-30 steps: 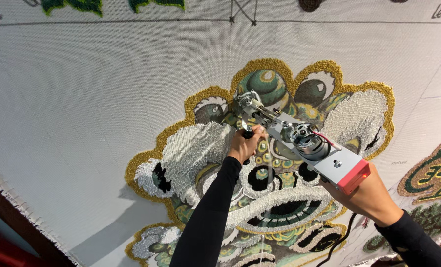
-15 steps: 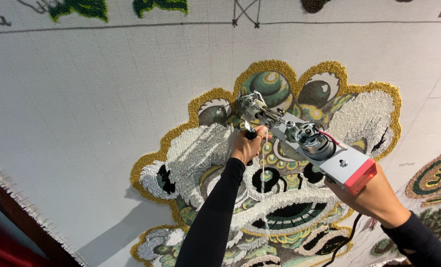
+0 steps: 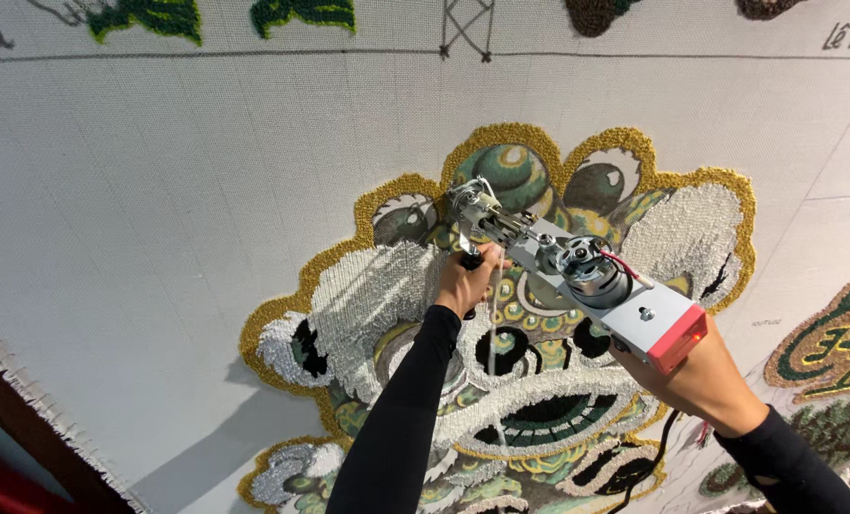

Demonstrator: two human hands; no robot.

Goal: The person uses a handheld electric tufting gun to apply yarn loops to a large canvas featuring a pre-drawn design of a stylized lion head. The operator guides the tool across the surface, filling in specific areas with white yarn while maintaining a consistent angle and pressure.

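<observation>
Your left hand [image 3: 465, 282] is closed around the front grip of the tufting gun [image 3: 577, 271]; your right hand [image 3: 701, 381] wraps its rear handle from below. The gun sits at frame centre, needle end pointing to 10 o'clock, tip against the tufted lion-head design [image 3: 530, 333] on the white backing cloth [image 3: 158, 209]. White yarn [image 3: 493, 324] hangs at 6 o'clock.
</observation>
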